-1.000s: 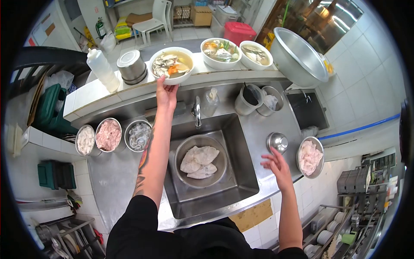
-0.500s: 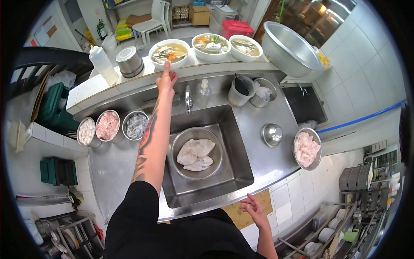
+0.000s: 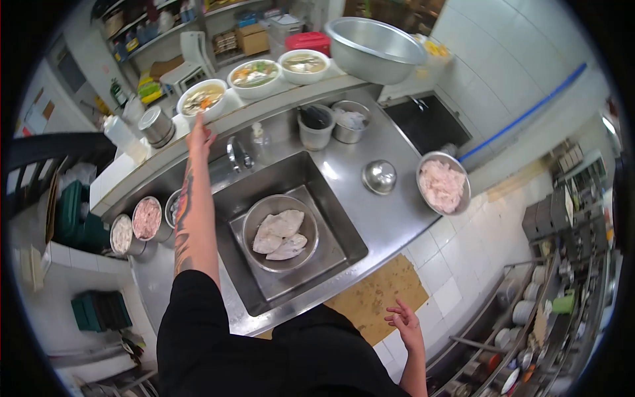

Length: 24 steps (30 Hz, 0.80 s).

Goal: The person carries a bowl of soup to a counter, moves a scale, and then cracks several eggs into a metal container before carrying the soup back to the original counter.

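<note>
My left hand (image 3: 199,139) reaches over the back of the sink to a white bowl of soup (image 3: 217,112) on the tiled ledge. Its extended finger is right at the bowl's near rim, and no object shows in the hand. Two more white soup bowls, one in the middle (image 3: 253,92) and one on the right (image 3: 307,78), stand beside it. My right hand (image 3: 406,322) hangs at my right side over the floor, fingers apart, holding nothing. In the sink (image 3: 338,250) between my arms, a steel bowl (image 3: 280,200) holds pale raw fillets (image 3: 278,231).
A squeeze bottle (image 3: 123,137) and steel canister (image 3: 157,127) stand left on the ledge, a large metal basin (image 3: 370,56) right. Meat-filled containers (image 3: 147,218) sit left of the sink. A bowl of pale meat (image 3: 442,185) sits at the counter's right end, near a domed metal piece (image 3: 379,176).
My view has turned to the right, so the counter and bowls appear shifted left. My left hand stays at the same soup bowl; my right hand remains low at my side.
</note>
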{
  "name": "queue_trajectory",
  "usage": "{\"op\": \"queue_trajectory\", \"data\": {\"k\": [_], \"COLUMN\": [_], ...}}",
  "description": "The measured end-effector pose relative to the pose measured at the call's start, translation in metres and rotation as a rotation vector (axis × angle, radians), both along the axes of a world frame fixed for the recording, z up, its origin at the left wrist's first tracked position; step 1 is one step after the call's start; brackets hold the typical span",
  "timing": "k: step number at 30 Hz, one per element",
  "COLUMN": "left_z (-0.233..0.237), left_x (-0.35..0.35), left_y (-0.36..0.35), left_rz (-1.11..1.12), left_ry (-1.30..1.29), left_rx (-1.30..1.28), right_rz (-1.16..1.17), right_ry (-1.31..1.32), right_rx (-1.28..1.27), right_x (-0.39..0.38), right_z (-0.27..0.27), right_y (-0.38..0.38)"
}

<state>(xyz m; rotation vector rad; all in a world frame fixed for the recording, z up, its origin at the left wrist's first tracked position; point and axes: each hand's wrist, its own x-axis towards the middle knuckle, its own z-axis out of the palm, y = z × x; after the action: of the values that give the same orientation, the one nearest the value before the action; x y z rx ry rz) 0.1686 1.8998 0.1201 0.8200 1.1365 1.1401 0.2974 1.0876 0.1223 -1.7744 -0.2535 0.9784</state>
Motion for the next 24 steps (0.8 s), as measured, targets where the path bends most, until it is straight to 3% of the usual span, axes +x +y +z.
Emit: {"op": "queue_trajectory", "data": {"k": [4,6,9,11,15,17,20,21,22,24], "left_z": [-0.015,-0.009,-0.024,-0.063,-0.156,-0.152,-0.154,-0.143,-0.139,-0.13], "left_x": [-0.032,-0.043,-0.063,-0.073,-0.056,-0.029,0.029,0.05,0.072,0.111], "left_y": [-0.008,-0.07,-0.178,-0.255,-0.399,-0.478,-0.58,-0.617,-0.651,-0.718], "left_rz": [-0.02,-0.004,-0.071,-0.191,-0.328,-0.519,-0.754,-0.889,-1.019,-1.28], "left_ry": [-0.036,-0.078,-0.022,0.061,0.343,0.399,0.357,0.315,0.305,0.261], "left_rx": [0.026,0.074,0.138,0.118,0.116,0.126,0.274,0.29,0.302,0.42], "right_rz": [-0.141,-0.229,-0.374,-0.389,-0.522,-0.757,-0.966,-0.987,-1.18,-1.15], "right_ry": [0.036,0.036,0.15,0.231,0.487,0.66,0.479,0.413,0.318,0.203], "right_rx": [-0.074,-0.095,-0.397,-0.565,-0.698,-0.652,-0.376,-0.446,-0.392,-0.476], "right_x": [-0.02,-0.035,-0.074,-0.116,-0.208,-0.257,-0.324,-0.335,-0.348,-0.36], "right_z": [-0.033,-0.066,-0.166,-0.209,-0.238,-0.261,-0.298,-0.291,-0.285,-0.272], "right_y": [-0.073,-0.121,-0.237,-0.319,-0.449,-0.513,-0.581,-0.58,-0.572,-0.559]}}
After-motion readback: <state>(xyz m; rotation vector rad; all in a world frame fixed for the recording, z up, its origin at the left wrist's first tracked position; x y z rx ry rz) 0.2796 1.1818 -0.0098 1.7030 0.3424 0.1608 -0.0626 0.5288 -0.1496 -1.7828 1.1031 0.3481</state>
